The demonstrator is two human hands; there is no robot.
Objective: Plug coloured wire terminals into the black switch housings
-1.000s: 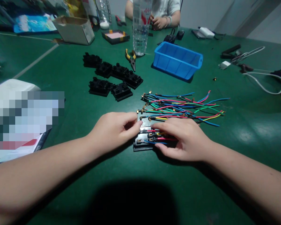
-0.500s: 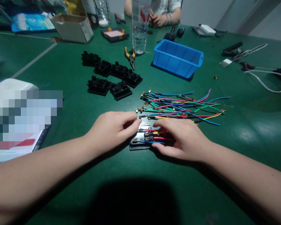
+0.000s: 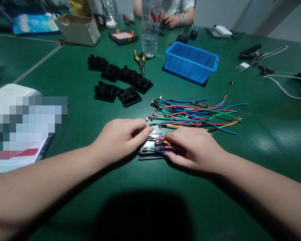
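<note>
A black rectangular plastic module (image 3: 150, 156) lies on the table between my hands. Short red, yellow and blue wires (image 3: 166, 147) with terminals at their ends run across it to the right. My left hand (image 3: 126, 135) rests along the module's upper left side, thumb and forefinger brought together; whatever is between the fingertips is hidden. From the right, my right hand (image 3: 199, 147) curls its fingers and thumb around these wires. Just beyond both hands, a loose bunch of coloured wires (image 3: 198, 112) with brass terminals is spread out.
Several black modules (image 3: 129, 96) sit farther back, with yellow-handled pliers (image 3: 140, 62), a water bottle (image 3: 149, 40) and a blue bin (image 3: 188, 68) behind. A booklet (image 3: 43, 150) lies at left, white cables (image 3: 286, 82) at right. Another person's hands (image 3: 169, 20) are across the table.
My right hand's fingers and thumb have drawn closer together around the wires on the module. My left hand has barely moved.
</note>
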